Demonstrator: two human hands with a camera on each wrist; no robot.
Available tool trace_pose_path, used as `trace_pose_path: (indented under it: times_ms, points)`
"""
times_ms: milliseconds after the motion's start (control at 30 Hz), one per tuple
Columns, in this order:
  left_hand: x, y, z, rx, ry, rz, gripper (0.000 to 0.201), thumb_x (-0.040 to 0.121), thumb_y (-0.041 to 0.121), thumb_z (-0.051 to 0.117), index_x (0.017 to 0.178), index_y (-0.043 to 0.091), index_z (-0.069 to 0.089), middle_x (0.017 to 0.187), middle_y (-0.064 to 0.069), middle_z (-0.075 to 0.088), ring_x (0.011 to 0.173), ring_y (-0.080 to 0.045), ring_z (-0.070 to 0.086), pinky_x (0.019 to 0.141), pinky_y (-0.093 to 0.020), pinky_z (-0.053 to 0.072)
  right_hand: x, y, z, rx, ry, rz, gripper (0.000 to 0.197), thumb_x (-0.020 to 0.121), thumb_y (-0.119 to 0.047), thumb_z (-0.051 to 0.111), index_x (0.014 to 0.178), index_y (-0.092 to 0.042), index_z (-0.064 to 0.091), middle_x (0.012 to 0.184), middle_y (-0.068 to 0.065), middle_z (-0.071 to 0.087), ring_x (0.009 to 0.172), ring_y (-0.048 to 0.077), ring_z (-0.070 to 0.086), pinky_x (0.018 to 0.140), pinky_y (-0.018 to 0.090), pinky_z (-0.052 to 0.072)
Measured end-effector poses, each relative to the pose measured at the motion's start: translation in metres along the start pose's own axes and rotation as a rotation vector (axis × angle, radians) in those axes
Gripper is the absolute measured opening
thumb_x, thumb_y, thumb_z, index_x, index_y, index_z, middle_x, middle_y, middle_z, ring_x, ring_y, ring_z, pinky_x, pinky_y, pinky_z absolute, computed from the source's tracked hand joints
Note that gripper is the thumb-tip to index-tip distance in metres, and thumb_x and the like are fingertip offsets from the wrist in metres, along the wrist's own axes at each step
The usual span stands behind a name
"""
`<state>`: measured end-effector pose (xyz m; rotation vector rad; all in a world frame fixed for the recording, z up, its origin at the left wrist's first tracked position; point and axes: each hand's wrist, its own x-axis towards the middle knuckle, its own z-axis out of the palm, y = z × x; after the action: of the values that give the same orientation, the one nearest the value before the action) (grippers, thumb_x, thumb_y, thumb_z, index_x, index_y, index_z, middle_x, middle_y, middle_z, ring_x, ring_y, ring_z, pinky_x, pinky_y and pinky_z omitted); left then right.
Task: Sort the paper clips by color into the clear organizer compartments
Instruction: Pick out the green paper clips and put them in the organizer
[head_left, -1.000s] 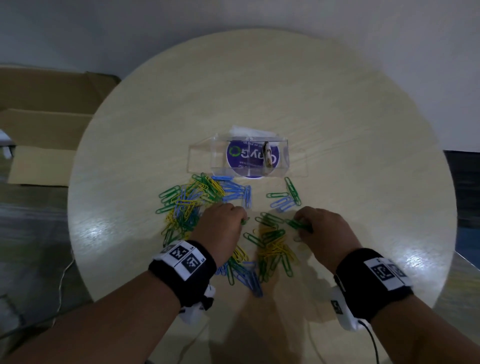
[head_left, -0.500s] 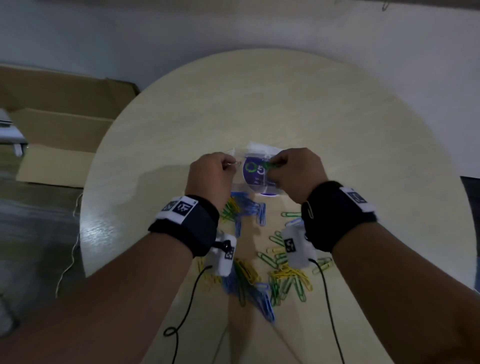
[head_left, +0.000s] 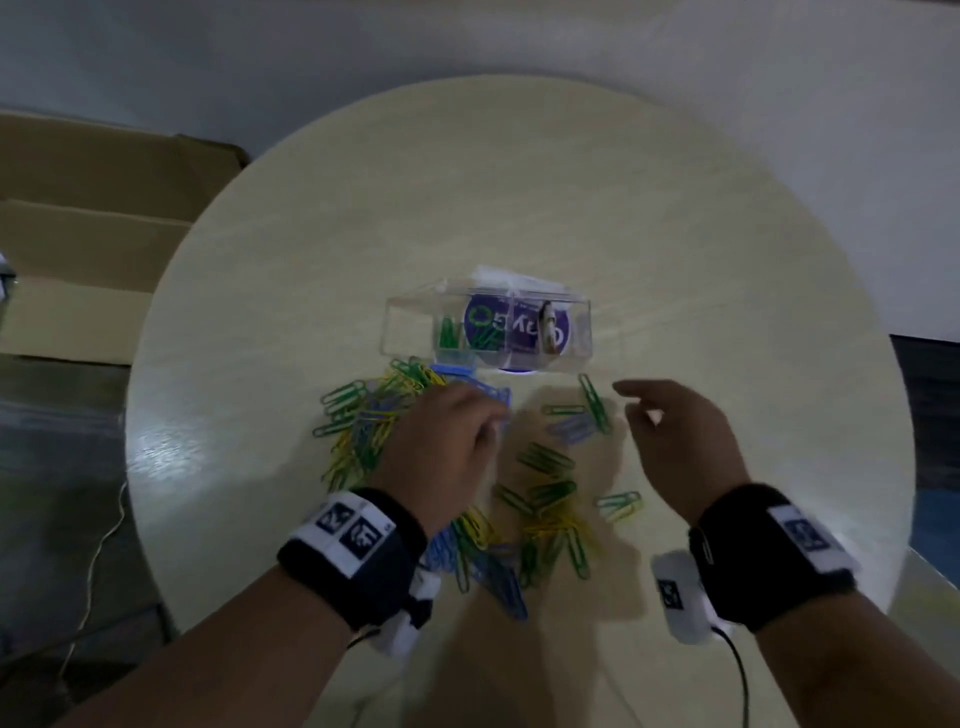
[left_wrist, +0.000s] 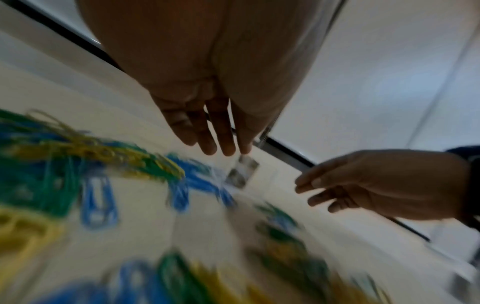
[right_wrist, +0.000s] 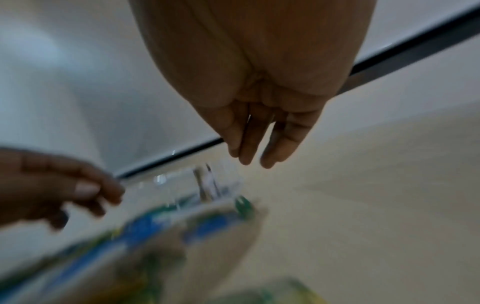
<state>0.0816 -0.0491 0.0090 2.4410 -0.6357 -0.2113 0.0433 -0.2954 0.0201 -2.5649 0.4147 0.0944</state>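
Observation:
The clear organizer (head_left: 410, 327) stands mid-table, with green clips (head_left: 448, 332) in its left-hand compartment. Green, yellow and blue paper clips (head_left: 366, 421) lie heaped in front of it, and more clips (head_left: 550, 519) are spread nearer me. My left hand (head_left: 493, 421) hovers over the blue clips (head_left: 483, 389) just in front of the organizer, its fingers (left_wrist: 221, 142) straight and empty. My right hand (head_left: 631, 402) hangs to the right of a green clip (head_left: 592, 397), and its fingers (right_wrist: 259, 148) are relaxed and hold nothing. Both wrist views are blurred.
The round pale wooden table (head_left: 727, 260) has bare surface behind and to the right of the organizer. Flattened cardboard (head_left: 78, 234) lies on the floor at the left. A purple round label (head_left: 519, 330) shows through the organizer.
Half a second ago both hands were at the organizer, the right pinching green clips. Now both have drawn back over the pile, empty, and green clips lie in the left-hand compartment.

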Motion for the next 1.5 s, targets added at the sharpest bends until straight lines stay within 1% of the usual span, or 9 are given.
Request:
trace_pose_path:
  times_ms: [167, 300, 467, 533, 633, 867, 1133, 1300, 1500]
  points:
    - [-0.002, 0.012, 0.038, 0.238, -0.225, 0.164, 0.048, 0.094, 0.028, 0.051, 0.141, 0.021, 0.044, 0.152, 0.001, 0.038, 0.138, -0.025, 0.031, 0.109, -0.044, 0.033, -0.044, 0.028, 0.03, -0.386, -0.286, -0.181, 0.063, 0.079, -0.055, 0.046, 0.138, -0.033, 0.041, 0.15, 0.0, 0.038, 0.132, 0.034, 0.037, 0.106, 0.045, 0.038]
    - [-0.003, 0.004, 0.038, 0.348, -0.33, 0.203, 0.058, 0.093, 0.04, 0.05, 0.146, 0.025, 0.033, 0.158, 0.004, 0.027, 0.146, -0.026, 0.016, 0.113, -0.045, 0.025, -0.063, 0.032, 0.029, -0.327, -0.199, -0.125, 0.057, 0.08, -0.055, 0.05, 0.134, -0.038, 0.045, 0.148, 0.0, 0.038, 0.133, 0.033, 0.033, 0.106, 0.046, 0.037]
    - [-0.016, -0.006, 0.03, 0.328, -0.163, 0.174, 0.041, 0.093, 0.038, 0.055, 0.132, 0.025, 0.053, 0.143, 0.002, 0.048, 0.134, -0.028, 0.037, 0.106, -0.042, 0.035, -0.033, 0.037, 0.024, -0.097, 0.032, -0.094, 0.035, 0.081, -0.039, 0.055, 0.106, -0.02, 0.069, 0.112, 0.008, 0.067, 0.102, 0.033, 0.061, 0.091, 0.038, 0.044]
    - [-0.015, -0.003, 0.031, 0.308, -0.066, 0.195, 0.023, 0.094, 0.032, 0.055, 0.113, 0.025, 0.067, 0.114, 0.004, 0.064, 0.11, -0.026, 0.05, 0.092, -0.04, 0.042, -0.011, 0.029, 0.019, 0.002, -0.008, 0.017, 0.025, 0.082, -0.033, 0.064, 0.098, -0.015, 0.069, 0.097, 0.01, 0.066, 0.089, 0.033, 0.062, 0.081, 0.037, 0.047]
    - [-0.01, 0.001, 0.041, 0.268, -0.087, 0.208, 0.022, 0.093, 0.03, 0.052, 0.1, 0.023, 0.071, 0.09, 0.004, 0.062, 0.09, -0.025, 0.051, 0.078, -0.042, 0.047, 0.008, 0.014, 0.017, -0.082, -0.223, 0.106, 0.029, 0.078, -0.038, 0.07, 0.096, -0.016, 0.065, 0.099, 0.009, 0.059, 0.091, 0.029, 0.058, 0.079, 0.033, 0.046]
    - [-0.01, -0.004, 0.037, 0.294, -0.122, 0.187, 0.019, 0.089, 0.027, 0.052, 0.083, 0.02, 0.069, 0.084, 0.001, 0.06, 0.083, -0.026, 0.05, 0.072, -0.042, 0.048, 0.001, 0.024, 0.025, -0.071, -0.252, 0.082, 0.011, 0.078, -0.016, 0.058, 0.087, -0.018, 0.064, 0.094, 0.01, 0.06, 0.09, 0.034, 0.059, 0.078, 0.032, 0.045]
    - [-0.001, 0.003, 0.037, 0.171, -0.206, 0.144, 0.01, 0.081, 0.014, 0.067, 0.087, 0.019, 0.071, 0.079, -0.004, 0.061, 0.078, -0.029, 0.058, 0.066, -0.039, 0.051, 0.035, 0.005, 0.022, 0.069, -0.099, 0.12, 0.008, 0.079, -0.021, 0.065, 0.087, -0.021, 0.065, 0.089, 0.008, 0.071, 0.088, 0.029, 0.064, 0.073, 0.032, 0.051]
    - [0.0, 0.013, 0.027, 0.225, -0.389, 0.107, 0.007, 0.083, 0.017, 0.062, 0.09, 0.017, 0.06, 0.088, -0.004, 0.056, 0.088, -0.027, 0.053, 0.075, -0.042, 0.047, 0.049, -0.011, 0.033, -0.026, -0.203, 0.165, 0.019, 0.079, -0.031, 0.069, 0.089, -0.016, 0.063, 0.094, 0.009, 0.066, 0.092, 0.031, 0.059, 0.076, 0.034, 0.05]
    - [0.011, 0.014, 0.032, 0.247, -0.238, 0.292, 0.014, 0.087, 0.025, 0.059, 0.093, 0.017, 0.069, 0.075, -0.003, 0.058, 0.074, -0.027, 0.055, 0.061, -0.037, 0.048, 0.04, 0.011, 0.022, -0.041, -0.197, 0.138, 0.013, 0.08, -0.022, 0.065, 0.092, -0.017, 0.066, 0.102, 0.012, 0.066, 0.097, 0.033, 0.06, 0.08, 0.034, 0.048]
